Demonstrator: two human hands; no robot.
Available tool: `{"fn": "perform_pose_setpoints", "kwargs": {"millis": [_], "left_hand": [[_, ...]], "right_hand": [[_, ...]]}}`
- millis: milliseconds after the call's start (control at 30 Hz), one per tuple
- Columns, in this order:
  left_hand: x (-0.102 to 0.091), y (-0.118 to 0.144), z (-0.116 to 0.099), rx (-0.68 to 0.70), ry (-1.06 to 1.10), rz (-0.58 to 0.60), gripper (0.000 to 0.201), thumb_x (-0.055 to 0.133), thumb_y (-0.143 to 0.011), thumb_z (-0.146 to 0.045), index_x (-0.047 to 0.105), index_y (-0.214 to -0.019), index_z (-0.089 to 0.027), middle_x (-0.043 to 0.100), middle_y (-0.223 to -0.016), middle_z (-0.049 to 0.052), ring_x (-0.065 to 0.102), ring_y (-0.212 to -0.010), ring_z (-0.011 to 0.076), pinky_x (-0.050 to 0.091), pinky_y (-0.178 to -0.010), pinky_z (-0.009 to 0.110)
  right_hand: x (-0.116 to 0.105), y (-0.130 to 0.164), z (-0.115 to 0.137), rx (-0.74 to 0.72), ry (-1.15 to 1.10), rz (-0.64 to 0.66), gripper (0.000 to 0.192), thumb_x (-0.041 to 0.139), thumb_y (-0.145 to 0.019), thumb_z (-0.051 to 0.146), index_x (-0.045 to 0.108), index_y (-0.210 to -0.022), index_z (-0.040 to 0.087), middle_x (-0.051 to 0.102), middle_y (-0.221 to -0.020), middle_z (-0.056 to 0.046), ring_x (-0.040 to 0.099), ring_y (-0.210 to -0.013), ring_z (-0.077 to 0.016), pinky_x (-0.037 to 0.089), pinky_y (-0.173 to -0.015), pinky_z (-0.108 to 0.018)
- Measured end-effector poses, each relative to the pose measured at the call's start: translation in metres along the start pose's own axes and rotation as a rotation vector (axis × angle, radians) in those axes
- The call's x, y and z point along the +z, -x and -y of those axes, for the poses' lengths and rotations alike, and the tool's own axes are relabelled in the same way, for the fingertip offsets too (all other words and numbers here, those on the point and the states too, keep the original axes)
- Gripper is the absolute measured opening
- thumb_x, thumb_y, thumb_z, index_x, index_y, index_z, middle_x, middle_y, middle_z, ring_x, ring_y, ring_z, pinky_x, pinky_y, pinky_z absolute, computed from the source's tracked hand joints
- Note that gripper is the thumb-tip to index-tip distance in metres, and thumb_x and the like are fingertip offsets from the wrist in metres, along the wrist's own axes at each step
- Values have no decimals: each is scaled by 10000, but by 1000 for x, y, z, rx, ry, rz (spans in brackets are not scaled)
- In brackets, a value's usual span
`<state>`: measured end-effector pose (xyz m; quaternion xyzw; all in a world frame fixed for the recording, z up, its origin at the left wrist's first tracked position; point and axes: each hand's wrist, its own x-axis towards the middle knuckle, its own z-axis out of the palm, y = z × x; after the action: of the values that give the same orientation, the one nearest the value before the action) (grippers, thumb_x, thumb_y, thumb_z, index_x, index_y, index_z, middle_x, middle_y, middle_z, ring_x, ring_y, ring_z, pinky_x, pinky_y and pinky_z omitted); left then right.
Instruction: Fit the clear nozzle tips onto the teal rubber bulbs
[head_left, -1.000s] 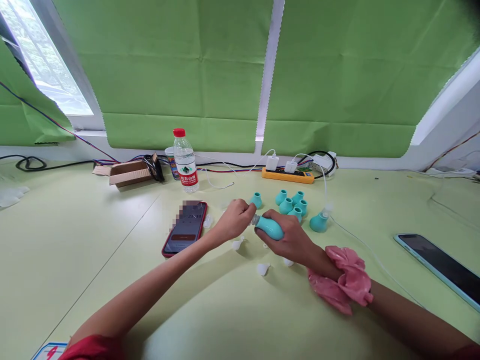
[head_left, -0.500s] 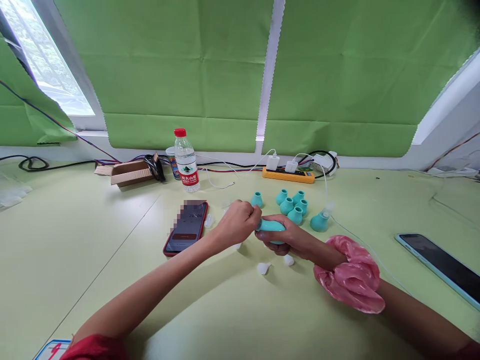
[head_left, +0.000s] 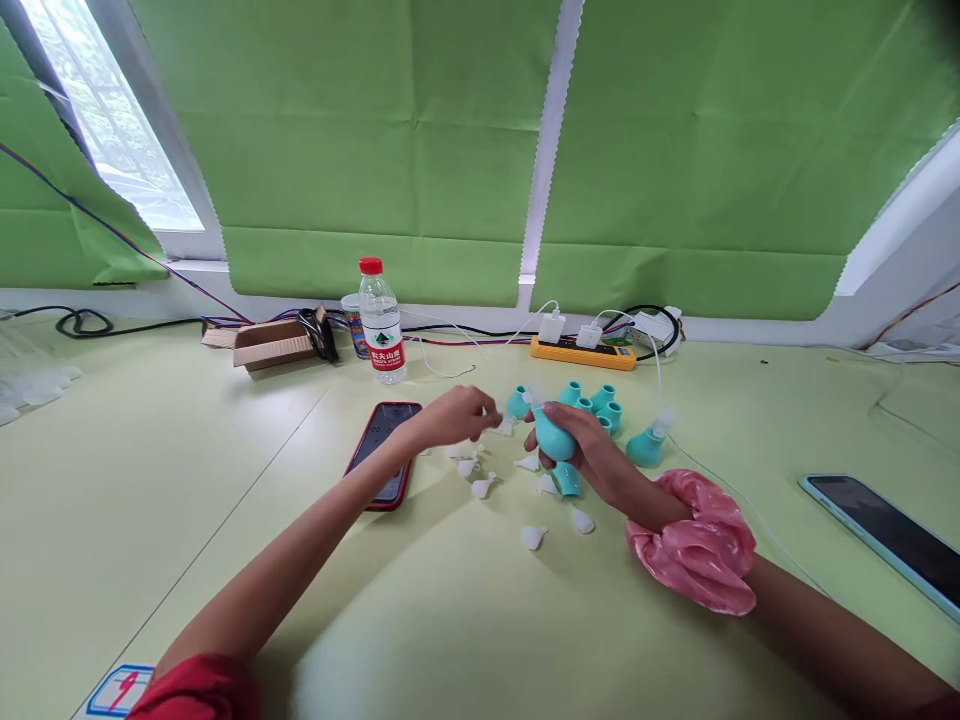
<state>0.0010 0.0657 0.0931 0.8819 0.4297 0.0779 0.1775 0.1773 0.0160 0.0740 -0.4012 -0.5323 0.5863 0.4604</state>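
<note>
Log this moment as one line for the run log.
right hand: grips teal bulb | left hand: open, reaching to white tips | red phone beside

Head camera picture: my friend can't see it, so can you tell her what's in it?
A person's right hand holds a teal rubber bulb with a clear tip over a pale green table, while the left hand reaches toward small white tips scattered there. More teal bulbs, a red phone and a water bottle sit behind.
</note>
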Motion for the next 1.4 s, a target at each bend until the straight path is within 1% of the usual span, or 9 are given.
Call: {"fn": "perform_pose_setpoints", "kwargs": {"millis": [133, 300, 567, 667, 767, 833, 1000, 1233, 1400], "left_hand": [[15, -2, 17, -29, -222, 107, 169, 529, -662, -180, 614, -806, -152, 593, -788, 75, 533, -800, 203, 391, -649, 256], [14, -2, 29, -6, -252, 206, 261, 569, -614, -165, 596, -873, -190, 574, -837, 52, 527, -845, 188, 407, -660, 231], [5, 2, 27, -21, -215, 121, 314, 541, -579, -58, 609, -881, -114, 568, -913, 109, 551, -835, 214, 445, -674, 266], [-8, 8, 16, 75, -4, 0, 243, 534, -649, -117, 609, -880, -122, 601, -871, 64, 567, -806, 164, 456, -707, 238], [-19, 17, 1, 209, 587, -136, 247, 613, -646, -222, 614, -855, -90, 626, -859, 80, 590, -772, 166, 488, -682, 241], [-20, 22, -6, 228, 834, -159, 282, 666, -605, -248, 632, -834, -87, 642, -840, 90, 598, -763, 177, 498, -666, 245], [-14, 22, -7, 137, 1001, -154, 252, 726, -526, -216, 665, -742, -103, 661, -759, 76, 611, -680, 158, 500, -630, 223], [-8, 21, -11, 30, 1186, -112, 240, 738, -520, -216, 657, -708, -89, 658, -676, 71, 619, -613, 149, 526, -664, 266], [-6, 23, -22, -6, 1227, -207, 253, 744, -510, -213, 653, -699, -71, 657, -674, 80, 620, -622, 165, 533, -681, 294]], "right_hand": [[-2, -2, -3, -41, -30, -17, 235, 556, -725, 371, 520, -767, 143, 583, -687, -21, 532, -527, -100, 445, -527, -250], [-2, -2, -7, -24, -27, 25, 215, 583, -704, 350, 509, -724, 149, 572, -705, -13, 539, -524, -101, 442, -511, -251], [0, 8, -17, -73, 188, 50, 252, 571, -688, 394, 510, -738, 156, 533, -627, 12, 480, -460, -82, 396, -436, -218], [0, 16, -21, -143, 440, -35, 280, 564, -679, 410, 552, -800, 158, 554, -667, 3, 502, -503, -103, 427, -478, -236], [0, 21, -21, -336, 678, -148, 251, 558, -693, 383, 581, -817, 166, 607, -774, -22, 556, -658, -152, 454, -612, -271], [1, 24, -19, -468, 778, -197, 232, 555, -705, 362, 580, -829, 167, 628, -807, -36, 568, -723, -171, 449, -671, -286], [3, 31, -13, -636, 911, -237, 198, 533, -735, 337, 555, -856, 180, 635, -815, -48, 582, -727, -179, 447, -669, -293], [2, 34, -7, -627, 985, -242, 196, 511, -749, 359, 553, -867, 208, 631, -794, -48, 578, -714, -198, 436, -647, -317], [0, 34, -7, -628, 958, -255, 181, 545, -729, 322, 578, -855, 196, 633, -775, -49, 574, -688, -196, 425, -638, -309]]}}
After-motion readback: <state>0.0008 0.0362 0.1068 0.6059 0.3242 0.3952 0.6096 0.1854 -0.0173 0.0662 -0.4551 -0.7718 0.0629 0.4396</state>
